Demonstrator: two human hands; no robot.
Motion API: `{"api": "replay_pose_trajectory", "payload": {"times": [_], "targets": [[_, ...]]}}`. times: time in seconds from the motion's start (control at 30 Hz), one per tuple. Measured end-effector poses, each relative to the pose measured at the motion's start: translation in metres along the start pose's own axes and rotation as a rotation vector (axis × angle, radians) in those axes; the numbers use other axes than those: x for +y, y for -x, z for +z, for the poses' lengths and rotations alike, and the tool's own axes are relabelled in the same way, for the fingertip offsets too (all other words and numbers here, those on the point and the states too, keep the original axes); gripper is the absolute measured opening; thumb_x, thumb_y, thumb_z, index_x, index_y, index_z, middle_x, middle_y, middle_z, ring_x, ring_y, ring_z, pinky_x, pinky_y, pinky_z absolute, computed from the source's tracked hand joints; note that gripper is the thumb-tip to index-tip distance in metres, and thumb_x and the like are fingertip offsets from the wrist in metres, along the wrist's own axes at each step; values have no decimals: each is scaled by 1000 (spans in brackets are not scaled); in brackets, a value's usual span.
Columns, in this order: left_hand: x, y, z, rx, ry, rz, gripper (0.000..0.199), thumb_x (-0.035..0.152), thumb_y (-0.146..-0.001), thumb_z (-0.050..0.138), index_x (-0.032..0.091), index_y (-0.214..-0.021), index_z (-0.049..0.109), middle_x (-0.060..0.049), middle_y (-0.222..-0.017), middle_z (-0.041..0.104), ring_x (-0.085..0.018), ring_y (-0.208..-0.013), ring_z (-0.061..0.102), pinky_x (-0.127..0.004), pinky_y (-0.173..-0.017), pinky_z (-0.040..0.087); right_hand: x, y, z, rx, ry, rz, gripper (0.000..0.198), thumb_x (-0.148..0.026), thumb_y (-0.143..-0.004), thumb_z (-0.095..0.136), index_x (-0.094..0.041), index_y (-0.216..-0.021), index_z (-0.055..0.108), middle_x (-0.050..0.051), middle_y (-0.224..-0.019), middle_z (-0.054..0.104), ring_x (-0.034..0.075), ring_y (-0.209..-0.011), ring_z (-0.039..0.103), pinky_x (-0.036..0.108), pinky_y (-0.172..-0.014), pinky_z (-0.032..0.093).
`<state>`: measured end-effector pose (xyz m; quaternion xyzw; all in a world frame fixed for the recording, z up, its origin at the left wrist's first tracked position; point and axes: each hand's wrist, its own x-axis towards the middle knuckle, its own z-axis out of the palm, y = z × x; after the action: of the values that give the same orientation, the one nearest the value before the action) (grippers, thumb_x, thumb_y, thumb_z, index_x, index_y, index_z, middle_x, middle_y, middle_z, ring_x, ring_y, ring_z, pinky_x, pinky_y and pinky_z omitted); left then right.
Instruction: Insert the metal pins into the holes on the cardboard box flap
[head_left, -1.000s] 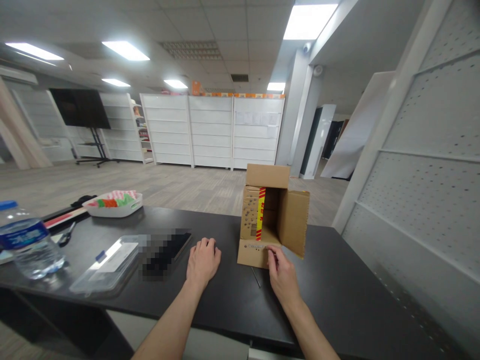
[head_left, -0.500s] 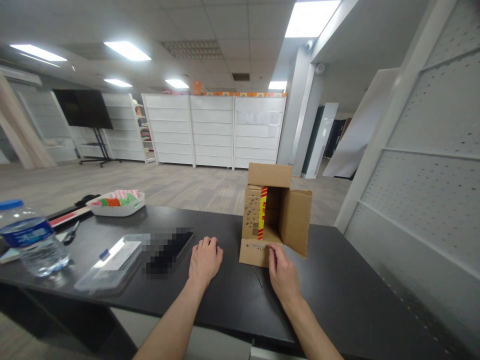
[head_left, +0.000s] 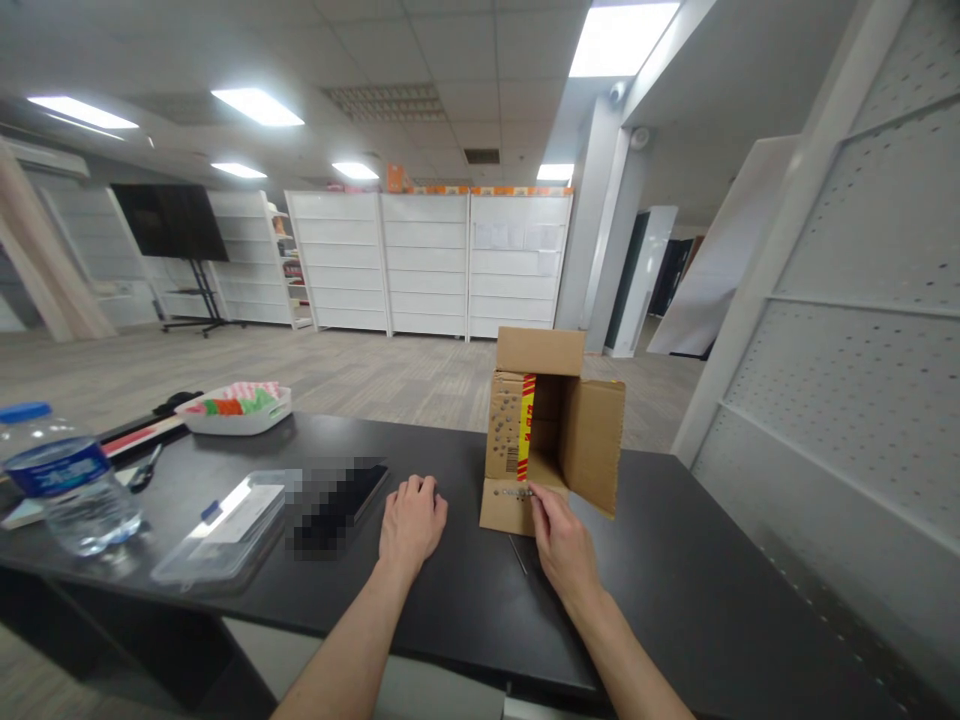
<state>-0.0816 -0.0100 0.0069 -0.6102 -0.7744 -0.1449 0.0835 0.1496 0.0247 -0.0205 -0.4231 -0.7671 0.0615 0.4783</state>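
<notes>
Thin metal rod (head_left: 518, 556): on the matte black tabletop (head_left: 675, 570), near the right hand; probably stiff, best lifted by one end.
Right hand (head_left: 564, 542): thumb and forefinger drawn close at the front flap; whether they pinch anything small, I cannot tell.
Left hand (head_left: 411, 520): palm down on the tabletop, fingers bent and side by side; anything beneath is hidden.
Brown cardboard front flap (head_left: 501, 516): slopes toward the person; small round grey pieces (head_left: 514, 491) line its upper edge, likely hard, slick and best pinched singly.
Brown cardboard box (head_left: 501, 425): stands on the tabletop beyond the right hand, mouth facing the person; likely light, walls firm, flaps bendy, so grip the side walls.
Box surface: grey-spotted, with red-and-yellow tape (head_left: 526, 430).
Far shelving (head_left: 330, 260): white, flat-panelled.
</notes>
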Motion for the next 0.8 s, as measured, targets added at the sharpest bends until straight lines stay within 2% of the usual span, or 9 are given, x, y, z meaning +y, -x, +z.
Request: {"api": "replay_pose_trajectory", "payload": {"times": [0.23, 0.47, 0.8], "targets": [[0, -1, 1, 7, 0, 0, 28, 26, -95, 40, 18, -110, 63, -11, -110, 63, -25, -106, 57, -39, -92, 39, 4, -11, 4, -16, 90, 1, 36, -32, -103, 36, -22, -123, 64, 10, -114, 72, 26, -100, 69, 38, -83, 56], [0, 0, 1, 20, -8, 2, 27, 26, -95, 40, 19, -108, 63, -11, -109, 62, -24, -106, 56, -39, -93, 39, 4, -10, 5, 43, 39, 45, 37, -39, -104, 36, -21, -105, 68, 10, -102, 73, 23, -91, 70, 34, -78, 54], [0, -1, 2, 23, -4, -3, 26, 26, -95, 41, 19, -109, 62, -10, -109, 62, -24, -107, 57, -38, -92, 39, 12, -7, 10, 95, -82, 132, 35, -43, -101, 41, -20, -112, 65, 11, -111, 72, 26, -99, 70, 38, -84, 54]]}}
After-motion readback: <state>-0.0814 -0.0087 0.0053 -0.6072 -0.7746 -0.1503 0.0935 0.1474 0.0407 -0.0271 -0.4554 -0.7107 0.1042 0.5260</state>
